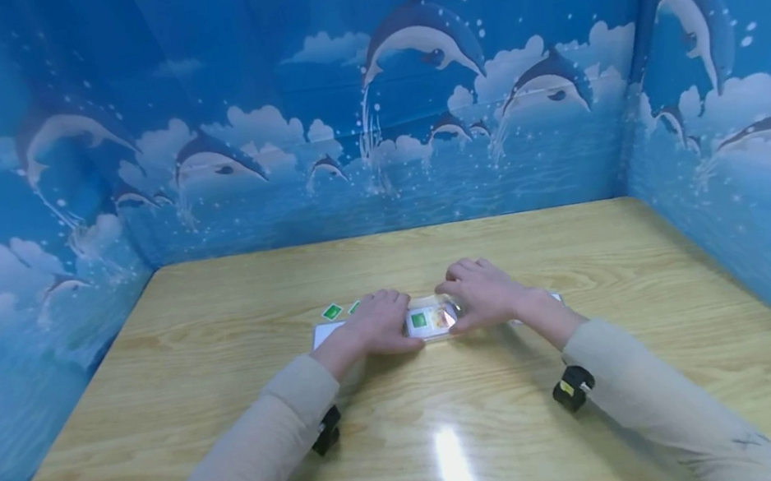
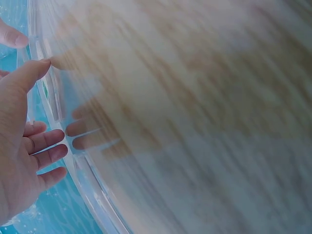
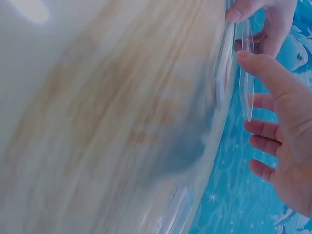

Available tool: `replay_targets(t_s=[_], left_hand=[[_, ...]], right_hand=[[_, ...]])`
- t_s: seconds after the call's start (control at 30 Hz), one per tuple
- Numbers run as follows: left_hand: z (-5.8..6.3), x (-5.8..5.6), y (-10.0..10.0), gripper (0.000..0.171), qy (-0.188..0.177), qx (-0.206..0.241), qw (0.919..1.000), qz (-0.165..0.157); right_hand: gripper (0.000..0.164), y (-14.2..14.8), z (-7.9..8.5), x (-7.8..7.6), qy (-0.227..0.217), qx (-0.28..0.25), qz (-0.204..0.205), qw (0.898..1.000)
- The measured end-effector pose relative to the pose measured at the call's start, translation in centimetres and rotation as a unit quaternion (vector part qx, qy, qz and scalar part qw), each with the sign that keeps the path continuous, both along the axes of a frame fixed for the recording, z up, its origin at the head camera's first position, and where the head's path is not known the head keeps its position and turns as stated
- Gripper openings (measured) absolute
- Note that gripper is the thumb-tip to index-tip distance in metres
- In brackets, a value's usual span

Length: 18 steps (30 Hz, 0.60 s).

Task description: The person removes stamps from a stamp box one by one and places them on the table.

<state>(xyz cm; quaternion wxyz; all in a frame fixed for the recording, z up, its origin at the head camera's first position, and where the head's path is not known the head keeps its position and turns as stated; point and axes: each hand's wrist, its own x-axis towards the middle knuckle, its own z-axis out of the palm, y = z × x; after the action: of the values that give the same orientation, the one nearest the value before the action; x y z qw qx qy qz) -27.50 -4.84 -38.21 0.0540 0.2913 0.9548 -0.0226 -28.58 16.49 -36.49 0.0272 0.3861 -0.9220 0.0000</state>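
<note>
Beige long sleeves [image 1: 260, 450], black wrist cams [image 1: 574, 388] w/ yellow mark.

My head camera looks forward and down across the pale wooden table [image 1: 460, 437]; both wrist cameras sit close, sharing its blurred surface.

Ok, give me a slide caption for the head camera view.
Both hands, left hand and right hand, hold a clear case on the wooden table.

2 hands [image 1: 434, 312], 1 clear box [image 1: 432, 321], 2 green cards [image 1: 332, 312], 1 wooden table [image 1: 459, 429].
</note>
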Motion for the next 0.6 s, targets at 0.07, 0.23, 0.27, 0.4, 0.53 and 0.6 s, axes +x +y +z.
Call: replay_targets(t_s=[0.07, 0.23, 0.27, 0.4, 0.53, 0.6], left_hand=[[0.1, 0.1, -0.1, 0.078, -0.002, 0.003, 1.0000, -0.002], [0.1, 0.2, -0.1, 0.077, -0.005, -0.002, 1.0000, -0.005], [0.0, 0.2, -0.1, 0.077, -0.004, -0.005, 1.0000, -0.006], [-0.1, 0.0, 0.0, 0.074, 0.000, -0.021, 0.9997, -0.011], [-0.1, -0.1, 0.0, 0.068, 0.006, -0.030, 0.9994, -0.018], [-0.1, -0.2, 0.0, 0.065, 0.007, -0.032, 0.9992, -0.021]], right_hand=[[0.069, 0.4, 0.1, 0.0, 0.002, -0.011, 0.003, 1.000], [0.067, 1.8, 0.4, 0.2, 0.008, -0.033, 0.009, 0.999], [0.067, 2.0, 0.4, 0.3, 0.005, -0.035, 0.007, 0.999], [0.069, 2.8, 0.6, 0.8, -0.005, -0.038, 0.002, 0.999], [0.069, 3.3, 0.8, 1.2, -0.006, -0.036, 0.007, 0.999], [0.070, 3.4, 0.8, 1.5, -0.004, -0.033, 0.014, 0.999]])
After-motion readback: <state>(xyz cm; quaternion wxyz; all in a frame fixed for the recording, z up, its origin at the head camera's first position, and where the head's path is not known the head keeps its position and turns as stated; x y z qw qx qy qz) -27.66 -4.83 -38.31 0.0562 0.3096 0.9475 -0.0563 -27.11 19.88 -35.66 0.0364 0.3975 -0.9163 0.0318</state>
